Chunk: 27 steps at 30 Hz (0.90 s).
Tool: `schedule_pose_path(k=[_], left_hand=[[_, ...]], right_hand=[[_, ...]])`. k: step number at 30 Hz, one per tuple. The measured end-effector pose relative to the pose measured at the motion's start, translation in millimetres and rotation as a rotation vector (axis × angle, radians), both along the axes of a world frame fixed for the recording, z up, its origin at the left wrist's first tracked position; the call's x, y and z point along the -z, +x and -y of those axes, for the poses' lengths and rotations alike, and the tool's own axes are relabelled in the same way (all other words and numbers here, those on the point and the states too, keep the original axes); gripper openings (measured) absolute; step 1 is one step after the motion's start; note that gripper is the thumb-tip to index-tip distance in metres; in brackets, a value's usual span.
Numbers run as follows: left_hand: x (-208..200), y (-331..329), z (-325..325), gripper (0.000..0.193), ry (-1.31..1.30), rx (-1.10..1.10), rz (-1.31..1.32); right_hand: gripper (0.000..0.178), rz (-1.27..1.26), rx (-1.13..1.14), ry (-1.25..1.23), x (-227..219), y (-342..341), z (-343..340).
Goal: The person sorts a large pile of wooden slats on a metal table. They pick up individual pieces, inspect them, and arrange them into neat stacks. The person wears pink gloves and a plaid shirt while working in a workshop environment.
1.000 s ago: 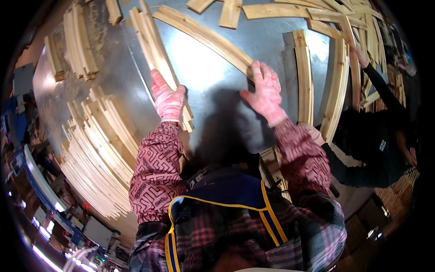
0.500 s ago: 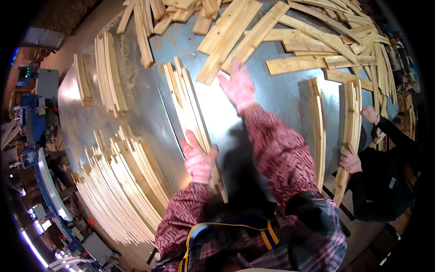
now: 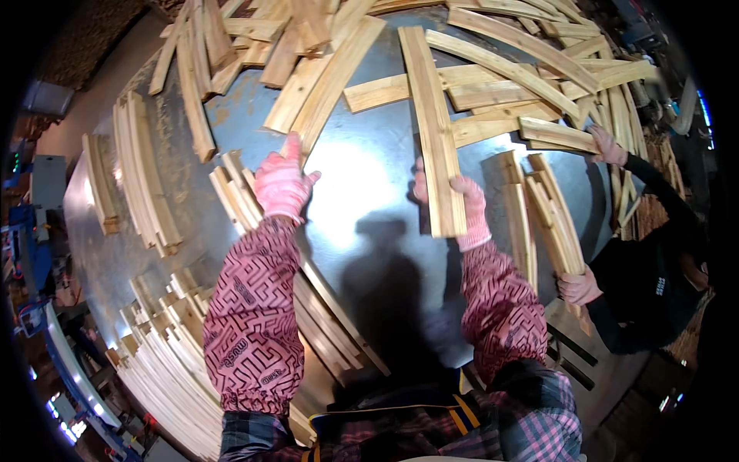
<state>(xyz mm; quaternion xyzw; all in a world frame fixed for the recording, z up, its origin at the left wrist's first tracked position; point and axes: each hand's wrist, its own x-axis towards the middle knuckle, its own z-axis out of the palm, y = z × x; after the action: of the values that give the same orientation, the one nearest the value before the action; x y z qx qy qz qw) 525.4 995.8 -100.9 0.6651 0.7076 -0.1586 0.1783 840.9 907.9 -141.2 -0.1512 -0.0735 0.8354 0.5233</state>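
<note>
My right hand (image 3: pixel 471 208), in a pink glove, grips the near end of a flat wooden board (image 3: pixel 435 131) and holds it up over the metal table. Thumb on top, fingers curled beneath, it carries the board pointing away from me. My left hand (image 3: pixel 283 183), also gloved, has its index finger stretched out and thumb apart. Its fingertip is at the near end of a pale board (image 3: pixel 339 81) lying beside another one; whether it touches is unclear. Under my left forearm runs a row of narrow boards (image 3: pixel 327 316), partly hidden by the sleeve.
A co-worker's hands hold a board (image 3: pixel 558 135) and a bundle of boards (image 3: pixel 556 215) at the right. Loose boards (image 3: pixel 523 46) lie piled across the far side. At the left stand rows of strips (image 3: pixel 142 173) and a big stack (image 3: pixel 165 385) on the metal table (image 3: pixel 354 177).
My right hand has taken hold of a board and brought it rightward. My left hand has left the narrow boards and moved farther away. The co-worker's far hand now holds another board.
</note>
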Motion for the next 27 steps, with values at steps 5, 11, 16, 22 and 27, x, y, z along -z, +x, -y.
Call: schedule_pose_path(k=[5, 11, 16, 22, 27], left_hand=[[-3.7, 23.4, 0.6, 0.095, -0.227, -0.086, 0.252], [25.3, 87.8, 218.8, 0.073, -0.264, 0.051, 0.827], [-56.5, 45.6, 289.7, 0.093, 0.05, -0.096, 0.436], [6.1, 6.5, 309.6, 0.101, 0.167, -0.706, 0.463], [8.8, -39.6, 301.2, 0.1, 0.154, -0.667, 0.693]], right_hand=[[0.075, 0.098, 0.007, -0.037, -13.3, 2.1, 51.5], [0.098, 1.279, -0.265, -0.101, -9.4, -56.8, 95.5], [0.112, 1.589, -0.5, 0.0, -12.3, -32.5, 176.7], [0.101, 1.707, -0.935, 0.007, -70.3, -154.1, 204.8], [0.084, 0.565, -0.636, -0.01, 17.0, -139.4, 228.1]])
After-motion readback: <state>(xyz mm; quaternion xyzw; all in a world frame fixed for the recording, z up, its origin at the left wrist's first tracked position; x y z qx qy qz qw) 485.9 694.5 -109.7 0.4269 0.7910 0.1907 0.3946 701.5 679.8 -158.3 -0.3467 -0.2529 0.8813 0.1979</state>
